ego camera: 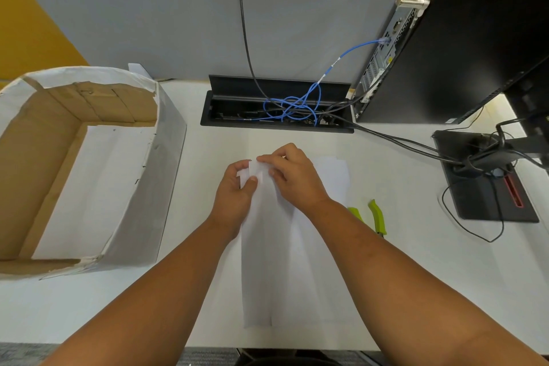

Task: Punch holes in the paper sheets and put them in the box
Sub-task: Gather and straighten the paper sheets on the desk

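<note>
- left hand (234,187) and right hand (292,177) meet mid-table, both pinching the far end of a paper sheet (267,261).
- sheet runs toward the near table edge.
- box (142,187) sits open at left, apart; green punch (377,217) lies just right of the right forearm.

There is only one view, from a camera worn on the person's head. It looks forward and steeply down on the white desk (386,261), so the surface fills most of the frame. Both forearms enter from the bottom edge, and the left hand (234,190) and right hand (292,177) meet near the centre, close to the lens. The far partition (166,15) closes the top. The wide angle bends straight lines at the edges, as on the box (166,157) at left
</note>
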A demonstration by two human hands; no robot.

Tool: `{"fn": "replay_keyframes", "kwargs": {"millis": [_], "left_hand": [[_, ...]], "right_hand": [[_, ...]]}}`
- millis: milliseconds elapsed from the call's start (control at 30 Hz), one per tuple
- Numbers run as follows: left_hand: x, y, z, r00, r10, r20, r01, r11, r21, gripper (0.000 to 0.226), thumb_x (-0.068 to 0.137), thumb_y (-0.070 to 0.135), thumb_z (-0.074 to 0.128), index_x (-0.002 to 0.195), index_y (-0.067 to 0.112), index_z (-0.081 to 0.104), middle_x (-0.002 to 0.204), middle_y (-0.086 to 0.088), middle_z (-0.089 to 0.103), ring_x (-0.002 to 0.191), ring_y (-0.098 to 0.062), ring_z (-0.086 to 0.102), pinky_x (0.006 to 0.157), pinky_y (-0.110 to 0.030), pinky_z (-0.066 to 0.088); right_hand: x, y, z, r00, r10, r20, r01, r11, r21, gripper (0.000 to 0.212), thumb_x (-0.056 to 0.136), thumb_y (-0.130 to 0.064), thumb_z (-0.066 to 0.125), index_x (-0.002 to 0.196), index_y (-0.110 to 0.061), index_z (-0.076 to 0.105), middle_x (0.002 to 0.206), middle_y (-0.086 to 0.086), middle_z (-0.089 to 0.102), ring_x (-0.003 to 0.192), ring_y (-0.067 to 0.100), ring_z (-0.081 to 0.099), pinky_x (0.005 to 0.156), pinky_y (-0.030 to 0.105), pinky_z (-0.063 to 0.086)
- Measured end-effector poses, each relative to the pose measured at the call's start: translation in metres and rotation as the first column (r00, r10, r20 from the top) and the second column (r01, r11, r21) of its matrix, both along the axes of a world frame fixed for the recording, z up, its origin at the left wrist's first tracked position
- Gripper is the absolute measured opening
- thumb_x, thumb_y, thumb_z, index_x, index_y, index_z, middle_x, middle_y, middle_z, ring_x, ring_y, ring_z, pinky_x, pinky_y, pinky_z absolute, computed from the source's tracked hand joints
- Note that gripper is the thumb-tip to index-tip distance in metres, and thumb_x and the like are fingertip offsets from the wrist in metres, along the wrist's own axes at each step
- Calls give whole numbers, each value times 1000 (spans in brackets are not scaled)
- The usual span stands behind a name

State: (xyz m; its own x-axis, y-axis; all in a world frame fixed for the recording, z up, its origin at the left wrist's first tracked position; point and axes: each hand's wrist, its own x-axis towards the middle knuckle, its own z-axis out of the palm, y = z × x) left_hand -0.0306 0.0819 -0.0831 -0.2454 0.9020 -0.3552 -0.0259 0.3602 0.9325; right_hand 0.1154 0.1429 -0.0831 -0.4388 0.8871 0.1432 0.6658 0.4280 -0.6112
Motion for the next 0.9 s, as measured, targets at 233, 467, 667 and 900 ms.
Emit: {"fn": "replay_keyframes", "kwargs": {"millis": [233, 467, 667, 900], "left_hand": [[2, 3, 0, 998, -35, -46, 36, 999, 30, 34, 96, 26, 55, 126, 41, 45, 116, 1, 62, 98, -17, 65, 79, -29, 58], [1, 2, 0, 990, -49, -136, 49, 999, -4, 47, 96, 32, 54, 127, 61, 34, 142, 5, 44, 123, -26, 50, 100, -48, 48], [2, 1, 3, 994, -42, -99, 40, 999, -26, 47, 98, 31, 51, 127, 63, 31, 141, 4, 46, 124, -26, 51, 99, -50, 49], [6, 0, 7, 993, -65, -104, 62, 998, -30, 40, 102, 31, 40, 137, 49, 31, 130, 7, 50, 103, -11, 58, 71, -16, 53]], "right_hand": [[0, 2, -2, 998, -24, 62, 25, 1000, -3, 33, 96, -12, 57, 126, -24, 62, 119, 1, 53, 106, 20, 52, 93, 34, 50], [-2, 6, 7, 996, -33, 82, 41, 995, -95, 14, 94, -21, 61, 107, -25, 59, 117, -5, 49, 100, 15, 55, 93, 32, 51], [-8, 7, 14, 996, -91, 11, 92, 991, -95, 2, 95, -20, 60, 97, -20, 61, 109, -5, 52, 88, 13, 57, 82, 29, 54], [-15, 9, 20, 993, -109, 38, 112, 989, -95, 4, 97, -19, 56, 99, -21, 58, 99, -4, 58, 86, 12, 55, 79, 30, 54]]}}
